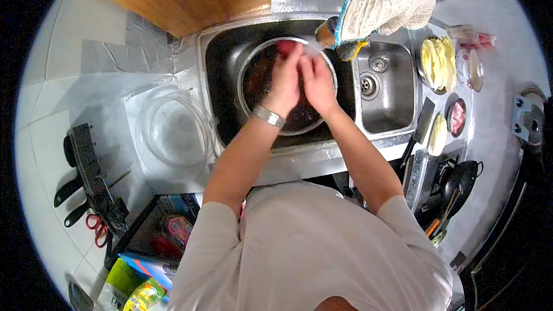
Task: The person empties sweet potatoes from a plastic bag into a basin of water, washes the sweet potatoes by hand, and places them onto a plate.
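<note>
Apparently washing, the left hand (286, 83) and right hand (318, 83) are close together over the bowl (239, 87); blur hides whether the fingers hold anything. The next move likely calls for staying above it.

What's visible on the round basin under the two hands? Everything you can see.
The basin is wide and round, with a thin, pale, shiny rim; it looks like metal. It sits mouth up in the larger compartment of the sink. The inside looks dark reddish-brown; whether it holds liquid is unclear. The left hand and right hand, blurred, cover part of its opening; whether they touch it can't be told.
</note>
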Available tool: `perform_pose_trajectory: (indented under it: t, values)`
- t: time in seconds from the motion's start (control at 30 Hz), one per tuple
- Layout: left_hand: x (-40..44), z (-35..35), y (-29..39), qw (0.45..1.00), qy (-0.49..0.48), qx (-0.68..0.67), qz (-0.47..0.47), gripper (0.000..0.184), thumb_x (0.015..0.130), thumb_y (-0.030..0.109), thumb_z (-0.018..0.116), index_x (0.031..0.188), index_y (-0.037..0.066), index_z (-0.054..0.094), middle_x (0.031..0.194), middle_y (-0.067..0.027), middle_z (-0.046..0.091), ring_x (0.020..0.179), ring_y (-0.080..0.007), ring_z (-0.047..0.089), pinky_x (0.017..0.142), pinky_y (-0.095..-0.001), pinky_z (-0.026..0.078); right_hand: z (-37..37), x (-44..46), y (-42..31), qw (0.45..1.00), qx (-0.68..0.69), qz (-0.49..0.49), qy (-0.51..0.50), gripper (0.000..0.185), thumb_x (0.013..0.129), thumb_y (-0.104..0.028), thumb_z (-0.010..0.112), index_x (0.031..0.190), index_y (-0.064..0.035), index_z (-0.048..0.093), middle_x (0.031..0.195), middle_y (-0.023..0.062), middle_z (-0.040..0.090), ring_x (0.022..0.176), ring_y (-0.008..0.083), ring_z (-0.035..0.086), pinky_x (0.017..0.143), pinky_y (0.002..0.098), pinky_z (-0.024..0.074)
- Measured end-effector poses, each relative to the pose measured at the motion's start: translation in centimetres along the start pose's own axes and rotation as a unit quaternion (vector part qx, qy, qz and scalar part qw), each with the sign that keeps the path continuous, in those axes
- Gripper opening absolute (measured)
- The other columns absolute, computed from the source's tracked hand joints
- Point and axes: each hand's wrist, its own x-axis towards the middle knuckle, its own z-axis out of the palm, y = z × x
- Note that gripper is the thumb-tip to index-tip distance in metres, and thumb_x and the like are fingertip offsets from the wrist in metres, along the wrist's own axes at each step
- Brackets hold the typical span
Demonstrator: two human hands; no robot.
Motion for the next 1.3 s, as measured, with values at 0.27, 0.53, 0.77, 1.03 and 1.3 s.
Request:
perform_pose_trajectory:
  t: [0.27, 0.53, 0.77, 1.03, 1.3]
  values:
    - [-0.9, 1.5, 5.1, 0.981, 0.029, 0.191, -0.002, 0.031, 0.094, 0.037, 0.059, 0.091, 0.006, 0.058, 0.076, -0.0041, 0.060, 0.057, -0.0165, 0.056, 0.042, -0.0253, 0.041, 0.1, 3.7, -1.3, 0.913, 0.270, 0.234, -0.194, 0.052, 0.100, -0.053, 0.034, 0.093, -0.0080, 0.059, 0.079, 0.0081, 0.063, 0.061, 0.0166, 0.059, 0.049, 0.0284, 0.0444]
    - [0.9, 2.7, 4.5, 0.990, 0.038, 0.109, 0.081, 0.026, 0.091, 0.026, 0.058, 0.079, 0.002, 0.059, 0.080, -0.0087, 0.064, 0.072, -0.0186, 0.060, 0.070, -0.0327, 0.049, 1.3, 2.2, -1.7, 0.998, -0.012, -0.064, -0.008, 0.048, 0.100, -0.042, 0.040, 0.112, 0.0011, 0.058, 0.102, 0.0288, 0.064, 0.098, 0.0457, 0.060, 0.085, 0.0472, 0.0466]
    - [3.1, 0.5, 2.5, 0.996, 0.023, -0.056, -0.065, 0.023, 0.092, 0.026, 0.055, 0.080, 0.006, 0.058, 0.081, -0.0089, 0.065, 0.074, -0.0228, 0.063, 0.071, -0.0352, 0.052, 0.1, -0.2, -0.7, 0.998, -0.002, 0.056, -0.021, 0.045, 0.096, -0.042, 0.049, 0.108, 0.0005, 0.060, 0.096, 0.0289, 0.065, 0.095, 0.0469, 0.061, 0.084, 0.0498, 0.0477]
    - [2.9, -0.2, 3.8, 0.992, 0.032, -0.093, -0.077, 0.030, 0.089, 0.035, 0.055, 0.081, 0.006, 0.057, 0.079, -0.0096, 0.063, 0.078, -0.0257, 0.061, 0.075, -0.0391, 0.051, -1.8, -1.0, -0.3, 0.749, 0.560, 0.247, -0.254, 0.037, 0.101, -0.043, 0.044, 0.109, -0.0074, 0.052, 0.080, 0.0029, 0.054, 0.058, 0.0067, 0.038, 0.049, 0.0213, 0.0298]
    - [3.0, -0.2, 4.0, 0.990, 0.019, -0.120, -0.070, 0.028, 0.088, 0.034, 0.058, 0.080, 0.007, 0.054, 0.075, -0.0098, 0.061, 0.073, -0.0263, 0.060, 0.072, -0.0382, 0.052, -3.7, -1.1, -1.2, 0.782, 0.523, 0.212, -0.264, 0.042, 0.100, -0.028, 0.051, 0.134, -0.0037, 0.047, 0.085, 0.0037, 0.055, 0.062, 0.0082, 0.044, 0.055, 0.0223, 0.0375]
